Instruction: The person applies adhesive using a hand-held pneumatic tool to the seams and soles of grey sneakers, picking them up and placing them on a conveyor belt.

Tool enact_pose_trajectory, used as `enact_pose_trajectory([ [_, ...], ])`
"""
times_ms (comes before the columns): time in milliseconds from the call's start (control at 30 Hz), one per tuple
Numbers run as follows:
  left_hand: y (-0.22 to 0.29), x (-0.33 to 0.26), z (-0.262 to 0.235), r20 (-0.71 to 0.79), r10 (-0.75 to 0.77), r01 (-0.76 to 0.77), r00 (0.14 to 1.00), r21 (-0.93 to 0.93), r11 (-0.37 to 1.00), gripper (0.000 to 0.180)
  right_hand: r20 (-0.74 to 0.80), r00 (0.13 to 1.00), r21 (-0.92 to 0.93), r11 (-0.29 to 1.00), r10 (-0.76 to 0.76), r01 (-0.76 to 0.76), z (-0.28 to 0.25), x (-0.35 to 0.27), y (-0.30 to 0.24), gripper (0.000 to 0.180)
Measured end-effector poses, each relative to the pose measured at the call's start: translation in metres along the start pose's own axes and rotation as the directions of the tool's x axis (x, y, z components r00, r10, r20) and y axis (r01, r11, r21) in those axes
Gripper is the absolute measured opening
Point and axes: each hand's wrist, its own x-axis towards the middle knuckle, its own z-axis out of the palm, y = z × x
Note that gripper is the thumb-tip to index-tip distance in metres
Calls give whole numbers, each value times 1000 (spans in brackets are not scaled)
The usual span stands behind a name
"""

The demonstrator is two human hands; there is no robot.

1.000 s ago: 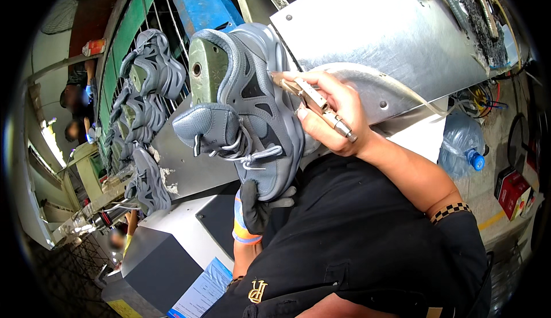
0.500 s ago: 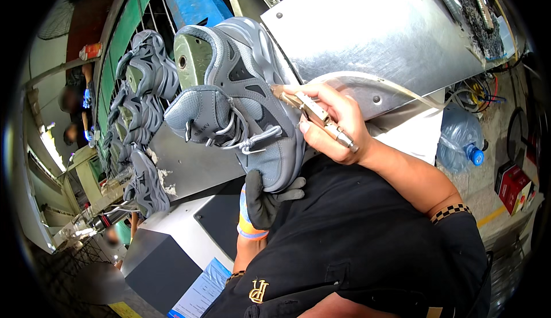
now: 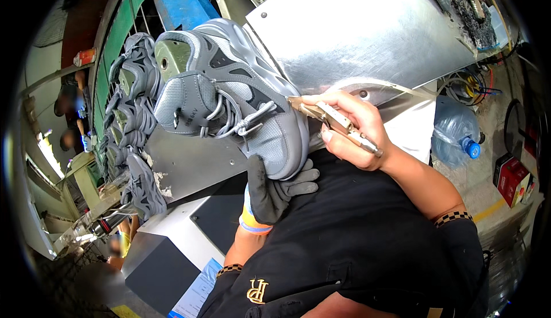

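A grey sneaker (image 3: 267, 140) with tied grey laces has a green shoe last (image 3: 172, 58) in its heel opening. My left hand (image 3: 275, 189), in a dark grey glove with an orange and blue cuff, grips the sneaker's toe from below. In my bare right hand (image 3: 356, 131) is a slim metal hand tool (image 3: 333, 117) with a flat brass-coloured tip and a round metal end. Its tip is at the sole edge on the sneaker's right side; whether it touches is too fine to tell. Part of the tool is covered by my fingers.
More grey sneakers (image 3: 129, 105) hang in a row at the left. A sloping metal plate (image 3: 344, 31) lies behind, with a whitish hose (image 3: 396, 85) along its edge. A large water bottle (image 3: 453, 128) and a red box (image 3: 511, 180) stand at the right. Other people are at far left.
The sneaker has tilted and moved slightly left in the picture, with my left hand at its toe. My right hand and the tool have moved a little to the right.
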Motion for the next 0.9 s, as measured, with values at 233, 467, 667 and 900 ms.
enact_pose_trajectory([
  [233, 6, 16, 27, 74, -129, 119, 989, 119, 986, 104, -27, 981, 81, 978, 193, -191, -11, -29, -20, 46],
  [467, 6, 41, 50, 232, -222, 201, 947, 111, 973, 106, -111, 922, -65, 923, 372, -380, -23, -24, -78, 39],
  [667, 9, 62, 63, 429, -205, 226, 880, 4, 974, 89, -253, 887, -121, 897, 387, -426, -15, -15, -102, 33],
  [900, 12, 84, 86, 477, -105, 145, 873, -48, 988, 83, -471, 871, -253, 926, 135, -281, 4, -33, -69, 53],
])
